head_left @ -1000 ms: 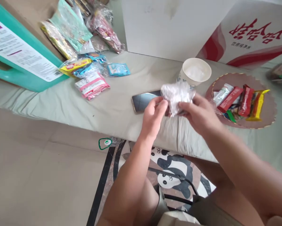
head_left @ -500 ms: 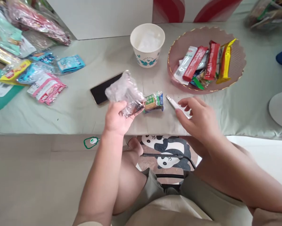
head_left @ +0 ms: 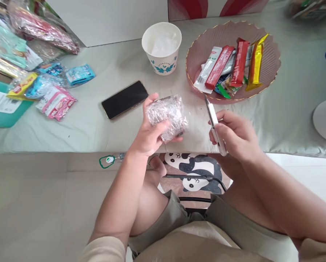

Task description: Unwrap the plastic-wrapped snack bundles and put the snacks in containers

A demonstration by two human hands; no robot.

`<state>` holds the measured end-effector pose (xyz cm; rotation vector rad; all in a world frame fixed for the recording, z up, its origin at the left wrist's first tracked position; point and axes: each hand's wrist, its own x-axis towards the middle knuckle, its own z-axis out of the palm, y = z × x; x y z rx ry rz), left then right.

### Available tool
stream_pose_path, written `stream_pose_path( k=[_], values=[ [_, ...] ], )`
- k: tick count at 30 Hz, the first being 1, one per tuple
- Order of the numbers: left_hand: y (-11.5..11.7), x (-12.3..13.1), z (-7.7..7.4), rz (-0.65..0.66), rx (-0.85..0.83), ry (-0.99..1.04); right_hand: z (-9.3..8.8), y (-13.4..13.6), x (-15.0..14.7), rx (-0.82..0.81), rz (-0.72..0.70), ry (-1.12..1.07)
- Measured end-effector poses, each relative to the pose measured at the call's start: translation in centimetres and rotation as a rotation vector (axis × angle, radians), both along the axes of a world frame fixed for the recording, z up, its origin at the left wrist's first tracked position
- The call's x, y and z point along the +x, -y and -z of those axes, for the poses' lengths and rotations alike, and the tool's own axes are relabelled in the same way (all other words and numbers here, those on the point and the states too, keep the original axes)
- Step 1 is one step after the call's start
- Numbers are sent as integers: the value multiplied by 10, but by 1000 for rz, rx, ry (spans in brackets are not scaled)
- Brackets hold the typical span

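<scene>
Am gripping crinkly clear packet [head_left: 166,114] in my left hand [head_left: 149,135], clasping white cutter [head_left: 214,122] in my right hand [head_left: 235,134], above pale-green tablecloth [head_left: 97,125]; phone [head_left: 124,99], paper cup [head_left: 162,60], pink snack dish [head_left: 272,60] sitting behind.

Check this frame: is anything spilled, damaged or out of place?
Only a green-labelled wrapper lying on the floor below the table edge. The left hand holds a clear packet, the right hand a white tool; both look intact.

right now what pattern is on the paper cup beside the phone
White paper cup with teal leaf prints on its wall; head view.
</scene>
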<state>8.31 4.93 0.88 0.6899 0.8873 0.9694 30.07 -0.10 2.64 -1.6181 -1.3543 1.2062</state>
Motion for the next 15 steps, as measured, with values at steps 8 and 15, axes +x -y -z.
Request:
stream_pose_path(
  k=[8, 15],
  values=[
    [15, 7, -1, -69, 117, -44, -11, 8, -26, -207, -221, -499],
    [11, 5, -12, -271, 79, -10, -6, 5, -35, -324, -289, -404]
  ],
)
